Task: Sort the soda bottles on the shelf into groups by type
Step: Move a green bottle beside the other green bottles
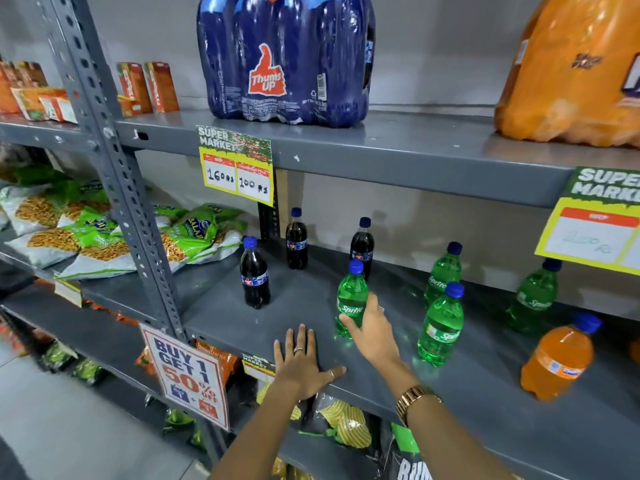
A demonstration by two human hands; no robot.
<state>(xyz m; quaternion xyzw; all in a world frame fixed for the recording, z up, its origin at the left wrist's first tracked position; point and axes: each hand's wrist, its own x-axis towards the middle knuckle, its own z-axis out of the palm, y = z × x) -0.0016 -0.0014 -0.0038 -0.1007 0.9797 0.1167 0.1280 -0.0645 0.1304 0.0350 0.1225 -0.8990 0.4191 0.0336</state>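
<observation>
Right hand (370, 327) wrapped around lower body of a green bottle (351, 299), thumb in front, fingers behind, bottle upright on the shelf (485, 403). Left hand (301, 362) flat, fingers spread, palm down on the shelf just left of it, holding nothing. Bottle looks full, so moderately heavy; plastic is smooth, slightly squeezable, probably slippery. Mid-body at the label seems the best grip, not the cap. Three cola bottles (255, 275) stand beyond and left of the right hand; three more green bottles (440, 327) to its right, orange bottle (557, 358) further right. Bare shelf lies between the right hand and the nearest green one; front edge close under the wrist, upper shelf limits lift.
</observation>
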